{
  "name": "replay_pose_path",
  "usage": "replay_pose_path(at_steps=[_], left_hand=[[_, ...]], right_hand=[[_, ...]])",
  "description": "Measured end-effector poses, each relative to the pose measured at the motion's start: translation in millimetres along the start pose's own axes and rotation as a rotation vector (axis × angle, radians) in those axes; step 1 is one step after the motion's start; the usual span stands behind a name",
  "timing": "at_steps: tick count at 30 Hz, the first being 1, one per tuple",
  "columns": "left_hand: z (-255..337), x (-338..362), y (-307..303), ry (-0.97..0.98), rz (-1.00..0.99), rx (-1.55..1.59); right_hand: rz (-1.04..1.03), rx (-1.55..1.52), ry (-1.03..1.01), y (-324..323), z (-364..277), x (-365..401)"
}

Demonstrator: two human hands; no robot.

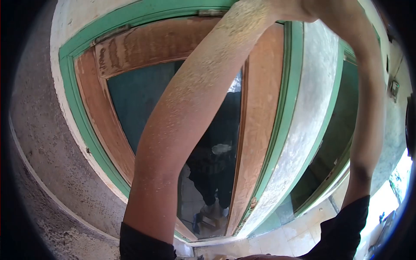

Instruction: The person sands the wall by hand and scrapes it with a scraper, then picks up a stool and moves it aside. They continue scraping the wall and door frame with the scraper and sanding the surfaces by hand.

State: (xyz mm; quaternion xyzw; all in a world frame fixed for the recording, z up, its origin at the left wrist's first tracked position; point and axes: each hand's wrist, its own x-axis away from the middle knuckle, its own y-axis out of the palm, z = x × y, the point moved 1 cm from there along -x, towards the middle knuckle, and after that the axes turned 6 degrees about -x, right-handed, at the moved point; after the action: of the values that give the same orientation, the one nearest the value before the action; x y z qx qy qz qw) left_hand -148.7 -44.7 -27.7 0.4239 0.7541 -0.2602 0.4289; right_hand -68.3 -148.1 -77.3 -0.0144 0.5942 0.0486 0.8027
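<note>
Both my arms reach up across the view. My left hand [290, 11] is at the top edge, in front of the upper part of a green frame [294, 65]; its fingers are cut off or hidden. Pale yellowish dust coats the left forearm. My right hand [333, 15] is close beside it, and its fingers do not show either. Whether either hand holds something cannot be made out. Behind the left arm is a wooden panel with dark glass [138, 95], its brown wood [260, 86] bare and patchy, set in the green frame. The glass reflects a standing person.
A rough grey wall [47, 117] curves along the left. Right of the panel is a whitish post [314, 73], then a second green-framed opening [331, 125]. Pale floor tiles [281, 238] lie below. A small fixture [394, 90] is on the right wall.
</note>
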Motion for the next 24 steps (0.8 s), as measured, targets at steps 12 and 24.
replay_pose_path(at_steps=[12,24], left_hand=[[0.4,7.7,1.5,0.019,-0.092,-0.06],[-5.6,8.8,4.4,0.007,-0.105,-0.116]], right_hand=[[-0.105,-0.153,0.007,14.3,28.1,-9.2],[-0.021,-0.13,-0.049,10.2,13.7,2.5]])
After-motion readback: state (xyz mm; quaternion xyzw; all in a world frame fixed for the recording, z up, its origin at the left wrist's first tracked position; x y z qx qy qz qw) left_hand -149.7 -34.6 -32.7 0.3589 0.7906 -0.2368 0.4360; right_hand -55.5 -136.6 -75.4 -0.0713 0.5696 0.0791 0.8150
